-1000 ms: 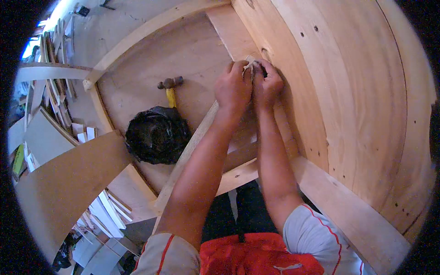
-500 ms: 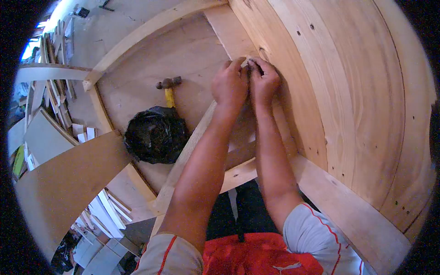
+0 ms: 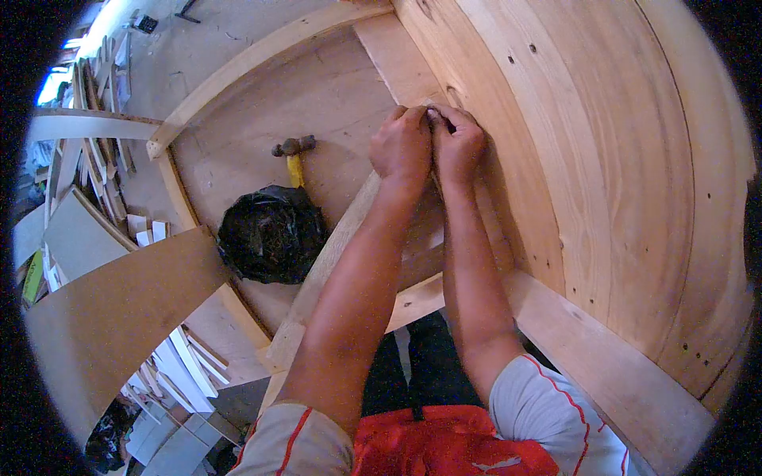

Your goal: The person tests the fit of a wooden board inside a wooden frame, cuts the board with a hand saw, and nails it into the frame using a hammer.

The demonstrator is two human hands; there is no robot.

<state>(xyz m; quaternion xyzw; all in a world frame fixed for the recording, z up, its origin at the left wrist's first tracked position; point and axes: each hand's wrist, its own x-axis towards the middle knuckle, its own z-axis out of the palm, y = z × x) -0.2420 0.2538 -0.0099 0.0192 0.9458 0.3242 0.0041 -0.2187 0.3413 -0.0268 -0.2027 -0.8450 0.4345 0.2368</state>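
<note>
At upper center, the left hand [image 3: 402, 151] and right hand [image 3: 462, 152] curl their fingers together, contents hidden, seemingly for fine control, over a straight pale wooden beam [image 3: 342, 232], a yellow-handled metal hammer [image 3: 294, 147] nearby.

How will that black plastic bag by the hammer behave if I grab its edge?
The bag will probably fold and sag, as its sides look thin and crumpled. Its open top could let the loose-looking contents spill if tilted. It might nudge the hammer, whose yellow handle meets its edge.
</note>
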